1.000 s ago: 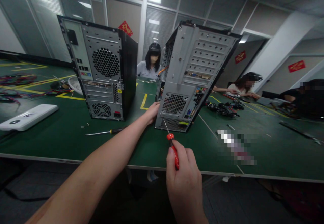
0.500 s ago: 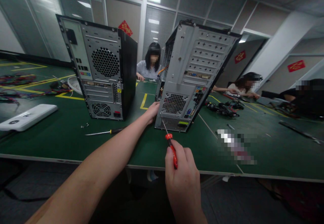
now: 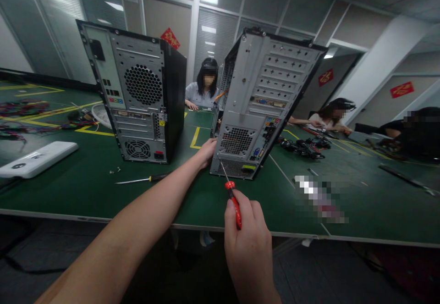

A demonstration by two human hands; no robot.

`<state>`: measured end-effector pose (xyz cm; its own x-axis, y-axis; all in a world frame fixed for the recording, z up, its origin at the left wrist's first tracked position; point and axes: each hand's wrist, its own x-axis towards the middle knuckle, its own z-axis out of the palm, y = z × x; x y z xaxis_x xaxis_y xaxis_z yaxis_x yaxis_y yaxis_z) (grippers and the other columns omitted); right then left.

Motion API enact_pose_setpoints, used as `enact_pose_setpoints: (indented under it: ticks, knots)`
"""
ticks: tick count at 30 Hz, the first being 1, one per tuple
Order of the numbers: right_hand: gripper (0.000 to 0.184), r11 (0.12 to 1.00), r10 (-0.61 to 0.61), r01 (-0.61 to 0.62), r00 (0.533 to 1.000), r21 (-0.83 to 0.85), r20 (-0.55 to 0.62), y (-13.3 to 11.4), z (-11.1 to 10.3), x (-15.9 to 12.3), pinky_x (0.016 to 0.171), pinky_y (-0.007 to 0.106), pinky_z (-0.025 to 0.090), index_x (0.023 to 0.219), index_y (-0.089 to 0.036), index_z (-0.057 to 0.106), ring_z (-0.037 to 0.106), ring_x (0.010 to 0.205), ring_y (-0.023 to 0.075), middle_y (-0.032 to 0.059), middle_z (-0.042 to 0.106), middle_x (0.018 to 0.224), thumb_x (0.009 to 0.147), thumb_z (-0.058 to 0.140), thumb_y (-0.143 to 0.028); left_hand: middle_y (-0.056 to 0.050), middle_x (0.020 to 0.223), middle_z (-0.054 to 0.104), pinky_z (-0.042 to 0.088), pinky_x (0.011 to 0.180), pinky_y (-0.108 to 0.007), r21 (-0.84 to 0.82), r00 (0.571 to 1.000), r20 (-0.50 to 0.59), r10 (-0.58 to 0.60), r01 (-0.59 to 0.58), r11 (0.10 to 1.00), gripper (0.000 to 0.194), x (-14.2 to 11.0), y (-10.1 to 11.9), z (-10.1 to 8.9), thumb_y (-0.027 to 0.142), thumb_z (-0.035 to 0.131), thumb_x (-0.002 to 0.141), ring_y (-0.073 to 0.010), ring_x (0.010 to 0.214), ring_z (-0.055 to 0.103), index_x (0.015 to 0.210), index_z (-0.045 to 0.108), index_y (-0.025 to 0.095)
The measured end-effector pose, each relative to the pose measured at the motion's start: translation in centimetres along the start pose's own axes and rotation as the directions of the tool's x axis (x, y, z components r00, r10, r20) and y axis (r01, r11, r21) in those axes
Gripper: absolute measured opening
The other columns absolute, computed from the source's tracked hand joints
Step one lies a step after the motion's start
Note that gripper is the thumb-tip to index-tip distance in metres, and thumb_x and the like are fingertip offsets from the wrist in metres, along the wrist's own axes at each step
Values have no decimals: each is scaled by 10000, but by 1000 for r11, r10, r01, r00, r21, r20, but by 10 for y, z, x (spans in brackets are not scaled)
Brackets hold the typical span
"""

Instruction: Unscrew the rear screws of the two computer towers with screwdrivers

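Note:
A grey computer case (image 3: 264, 97) stands upright on the green table (image 3: 85, 189), its rear panel facing me and its left side open. My left hand (image 3: 207, 150) grips the case's lower left rear edge, fingers wrapped round it. My right hand (image 3: 245, 244) is closed on a red-handled screwdriver (image 3: 234, 203). Its thin shaft points up at the bottom left corner of the rear panel, and the tip touches or nearly touches it.
A second, black computer case (image 3: 137, 93) stands to the left. In front of it lie a loose screwdriver (image 3: 144, 179) and small screws (image 3: 116, 171). A white panel (image 3: 36, 158) lies far left, cables (image 3: 302, 148) at right. Other people sit across the table.
My right hand and the screwdriver shifted very slightly to the left and up. The left hand and the case stay where they were.

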<state>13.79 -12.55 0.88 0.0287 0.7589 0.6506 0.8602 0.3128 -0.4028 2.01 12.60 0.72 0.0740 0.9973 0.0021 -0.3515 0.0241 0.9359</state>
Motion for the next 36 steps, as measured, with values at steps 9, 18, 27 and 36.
enact_pose_setpoints:
  ticks: [9,18,27,36]
  knots:
    - [314,1000,6,-7,1000,29,24,-2,3,-2,657,328,532,1280,-193,628,672,796,215,90,631,1003,1038,483,-331,-48,886,738,540,793,-323,-18,1000,-8,0,0,1000,378,0,0,2,369,751,812,-199,826,709,1126,635,193]
    - [315,992,55,-65,994,110,94,-6,3,-2,750,353,576,1276,-177,572,721,947,249,128,694,1116,988,475,-259,-69,939,748,547,832,-341,-2,1000,9,-18,18,1000,401,-7,5,2,366,726,850,-213,879,714,1196,623,191]
    - [312,987,67,-82,992,139,104,-7,1,0,792,388,584,1274,-180,567,725,962,261,122,700,1099,1026,473,-344,-77,958,749,551,851,-360,-4,1000,-4,-28,28,1000,429,-5,5,2,373,727,849,-224,899,719,1222,623,189]
    - [226,994,13,-15,1000,105,16,-3,9,-1,722,353,581,1170,-176,620,666,857,210,101,566,1079,961,550,-226,-71,962,754,546,865,-344,10,1000,-18,-9,9,1000,368,-3,3,3,341,703,864,-209,902,717,1190,630,187]
